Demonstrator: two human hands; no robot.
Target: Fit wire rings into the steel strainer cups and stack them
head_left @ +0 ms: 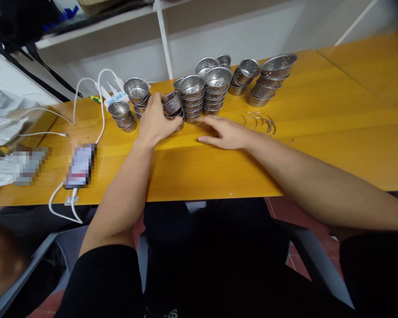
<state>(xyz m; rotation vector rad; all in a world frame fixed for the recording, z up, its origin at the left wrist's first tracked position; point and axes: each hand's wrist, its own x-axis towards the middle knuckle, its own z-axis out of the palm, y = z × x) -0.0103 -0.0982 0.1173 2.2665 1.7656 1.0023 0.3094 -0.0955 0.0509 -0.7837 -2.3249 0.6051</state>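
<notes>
My left hand (157, 119) is curled around a perforated metal cup (172, 104), which sits tilted at the top of a short stack. Its thumb reaches across the front of the cups below, and some fingertips are hidden behind the metal. My right hand (227, 132) hovers low over the table with fingers apart, pointing left. Its fingertips are close to the base of a tall stack of perforated cups (192, 95); whether they touch cannot be seen. Another tall cup stack (217, 86) stands just right of that one.
More cups stand left (119, 112) and a leaning stack right (268, 84). Thin curved wire pieces (268, 123) lie on the wooden table (318, 145). A charging phone (81, 165), power strip (116, 96) and plastic bags (1, 123) are left. Beside me is another person's arm (3, 260).
</notes>
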